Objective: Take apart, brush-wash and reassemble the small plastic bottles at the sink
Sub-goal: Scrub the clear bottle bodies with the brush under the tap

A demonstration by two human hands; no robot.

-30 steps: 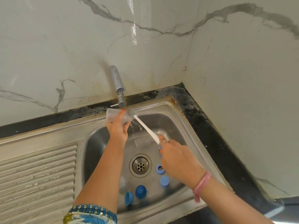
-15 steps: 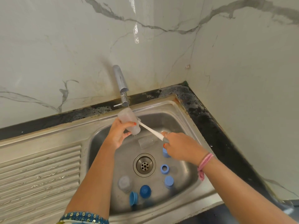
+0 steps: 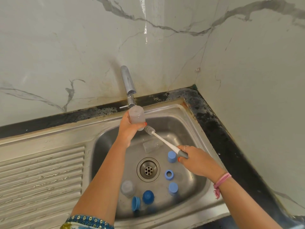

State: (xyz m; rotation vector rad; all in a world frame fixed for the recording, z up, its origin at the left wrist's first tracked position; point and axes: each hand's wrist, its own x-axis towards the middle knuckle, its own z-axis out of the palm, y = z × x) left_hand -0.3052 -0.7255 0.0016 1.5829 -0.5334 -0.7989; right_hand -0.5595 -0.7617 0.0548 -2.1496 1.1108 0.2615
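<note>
left hand [image 3: 127, 129] grips bottle [image 3: 136, 117] (unlabelled) | right hand [image 3: 197, 160] grips brush [image 3: 162, 140]

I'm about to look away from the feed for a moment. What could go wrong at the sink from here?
1. The left hand holds the wet clear bottle right under the tap; it could slip and drop into the basin.
2. The brush in the right hand has its bristle head outside the bottle, near its lower end, so a hurried stroke might flick water.
3. Loose blue caps lie around the open drain; running water may shift them.
</note>
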